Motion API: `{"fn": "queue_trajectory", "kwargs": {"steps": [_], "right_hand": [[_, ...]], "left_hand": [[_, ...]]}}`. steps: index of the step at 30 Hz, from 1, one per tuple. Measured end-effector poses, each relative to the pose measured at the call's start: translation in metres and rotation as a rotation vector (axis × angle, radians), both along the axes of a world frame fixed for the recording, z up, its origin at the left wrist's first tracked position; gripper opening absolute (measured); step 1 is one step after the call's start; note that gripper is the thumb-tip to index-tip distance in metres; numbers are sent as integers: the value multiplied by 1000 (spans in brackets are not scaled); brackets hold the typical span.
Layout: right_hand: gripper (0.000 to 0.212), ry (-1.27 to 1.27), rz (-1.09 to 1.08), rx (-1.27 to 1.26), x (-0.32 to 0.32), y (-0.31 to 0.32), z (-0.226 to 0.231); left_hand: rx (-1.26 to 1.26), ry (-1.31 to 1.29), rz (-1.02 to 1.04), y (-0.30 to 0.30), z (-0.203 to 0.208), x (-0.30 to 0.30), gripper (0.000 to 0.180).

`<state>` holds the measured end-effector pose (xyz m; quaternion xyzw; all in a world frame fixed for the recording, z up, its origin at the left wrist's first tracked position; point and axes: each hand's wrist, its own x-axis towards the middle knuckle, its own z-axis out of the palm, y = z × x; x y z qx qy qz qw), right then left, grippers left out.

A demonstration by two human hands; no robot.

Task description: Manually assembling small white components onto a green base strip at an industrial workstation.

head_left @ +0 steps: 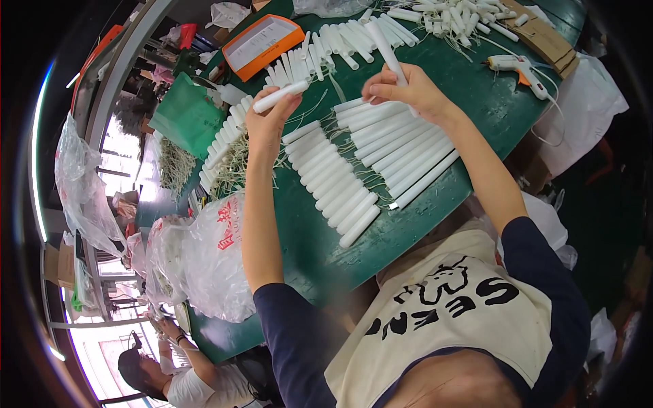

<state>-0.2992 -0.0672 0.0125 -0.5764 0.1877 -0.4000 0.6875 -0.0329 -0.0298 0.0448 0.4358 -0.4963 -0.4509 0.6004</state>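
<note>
My left hand (271, 121) is closed around a short white tube (280, 96), held between thumb and fingers above the table. A longer white tube (386, 49) stands tilted in my right hand (415, 94), its upper end pointing away from me. Below my hands, short white tubes (331, 182) lie side by side in a slanting row on the green table (309, 251). Beside them to the right is a row of longer white tubes (408, 160). Thin pale cords (364, 178) run between the two rows.
A glue gun (518, 69) lies at the far right by cardboard (544, 37). Loose tubes (459, 19) are heaped at the back. Further left are an orange box (264, 47), a green bag (182, 114), corded tubes (228, 143) and a clear plastic bag (211, 265). Another person (183, 381) works lower left.
</note>
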Motion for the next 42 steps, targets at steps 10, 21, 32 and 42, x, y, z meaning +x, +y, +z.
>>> {"fn": "queue_trajectory", "kwargs": {"steps": [10,21,32,42], "right_hand": [[34,20,49,-103,13,16,-1],[29,-9,-197,-27,2,-3,-7],[23,70,-358,94,4,-7,-15],[23,78,-352,77,2,-8,-16]], "left_hand": [[-1,103,-168,3,6,-17,22],[34,-566,32,-4,-46,47,29],[109,-819,-55,-12,-53,55,17],[169,-900,-66,-18,-55,54,16]]}}
